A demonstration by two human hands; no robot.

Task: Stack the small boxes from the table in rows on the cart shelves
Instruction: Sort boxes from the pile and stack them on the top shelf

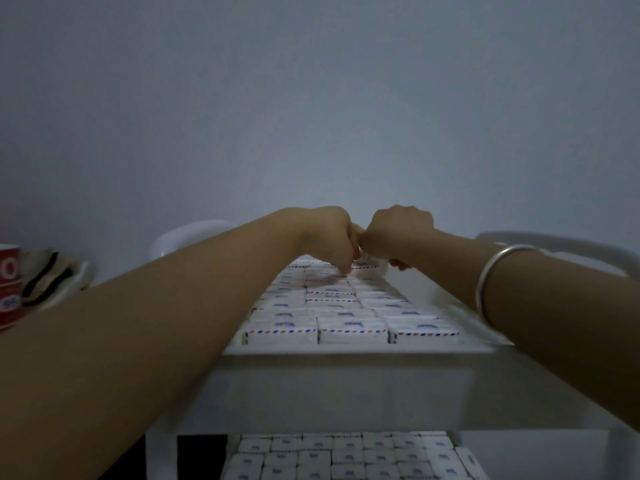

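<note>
Small white boxes with red-and-blue dashed edges fill the cart's top shelf (346, 351) in rows (349, 317). More of them lie in rows on the lower shelf (346, 455). Both my hands reach to the far end of the top shelf and meet there. My left hand (327, 237) has its fingers curled down, with the tips on the left edge of one small box (367, 267) in the farthest row. My right hand (398, 233), with a silver bangle on the forearm, curls round the same box from the right. The hands hide most of that box.
A red mug (8, 282) and a striped cloth (52, 275) sit at the left on a surface beside the cart. Rounded white chair backs (194, 237) rise behind the cart on both sides. A plain grey wall stands close behind.
</note>
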